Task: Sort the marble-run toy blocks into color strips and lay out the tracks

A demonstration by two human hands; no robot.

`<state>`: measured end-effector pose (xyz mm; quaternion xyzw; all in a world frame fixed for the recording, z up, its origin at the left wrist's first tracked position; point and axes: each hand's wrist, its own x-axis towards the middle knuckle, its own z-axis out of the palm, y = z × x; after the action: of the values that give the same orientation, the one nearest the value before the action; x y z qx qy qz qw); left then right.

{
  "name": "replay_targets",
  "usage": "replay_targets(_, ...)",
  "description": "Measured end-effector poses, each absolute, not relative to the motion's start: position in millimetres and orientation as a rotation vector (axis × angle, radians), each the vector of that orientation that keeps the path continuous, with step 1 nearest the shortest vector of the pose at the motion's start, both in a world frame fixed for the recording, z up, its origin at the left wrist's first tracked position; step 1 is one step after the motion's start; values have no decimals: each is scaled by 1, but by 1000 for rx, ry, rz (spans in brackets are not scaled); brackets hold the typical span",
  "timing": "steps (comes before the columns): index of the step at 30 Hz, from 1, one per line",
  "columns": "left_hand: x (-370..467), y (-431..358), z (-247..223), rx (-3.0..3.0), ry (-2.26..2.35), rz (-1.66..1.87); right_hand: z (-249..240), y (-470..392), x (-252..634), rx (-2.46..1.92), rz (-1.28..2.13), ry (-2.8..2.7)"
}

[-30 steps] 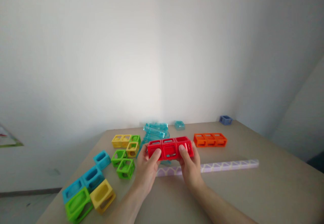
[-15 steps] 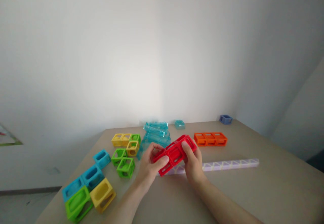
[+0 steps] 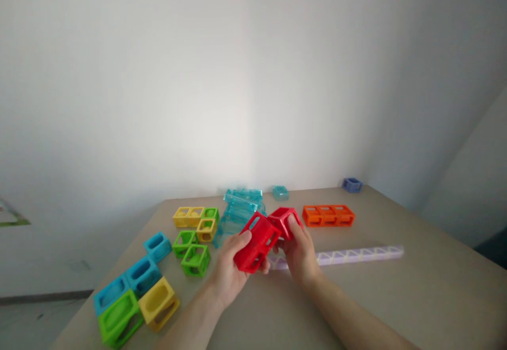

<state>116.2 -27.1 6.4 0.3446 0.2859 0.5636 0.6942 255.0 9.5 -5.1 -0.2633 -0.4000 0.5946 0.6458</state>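
Above the middle of the table, my left hand (image 3: 232,271) is closed round a red block piece (image 3: 257,242) made of open-sided cubes. My right hand (image 3: 299,249) grips a smaller red block (image 3: 283,220) between thumb and fingers. The two red pieces meet at a corner, tilted against each other; whether they are joined there I cannot tell. Beneath and behind the hands lies a long pale purple strip (image 3: 356,255) with a zigzag pattern, partly hidden by them.
Blue blocks (image 3: 143,274), a large green block (image 3: 121,318) and a yellow block (image 3: 159,303) lie on the table (image 3: 415,297) at left. Smaller green blocks (image 3: 196,260) sit nearer the middle. Teal translucent pieces (image 3: 240,213) are behind; an orange row (image 3: 328,216) stands right.
The red piece, earlier a straight row between both hands, now shows its right block turned at an angle to the rest. My left hand has rotated its part more upright.
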Motion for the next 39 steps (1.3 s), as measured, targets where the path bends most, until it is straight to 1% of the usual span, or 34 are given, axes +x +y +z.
replay_targets(5,112,-28,10,590,557,1220,-3,10,255,-521,1401,-917)
replay_targets(10,107,-31,13,626,470,1196,1,17,260,-557,1277,-887)
replay_targets(19,110,-24,10,528,676,1201,-7,23,263,-622,1185,-990)
replay_targets(27,108,-23,8,548,769,1139,-4,26,264,-695,1009,-972)
replay_targets(33,112,-29,4,695,676,1043,-5,24,265,-732,1021,-1045)
replay_targets(39,113,-35,8,680,607,926,-6,13,261,-678,1196,-1111)
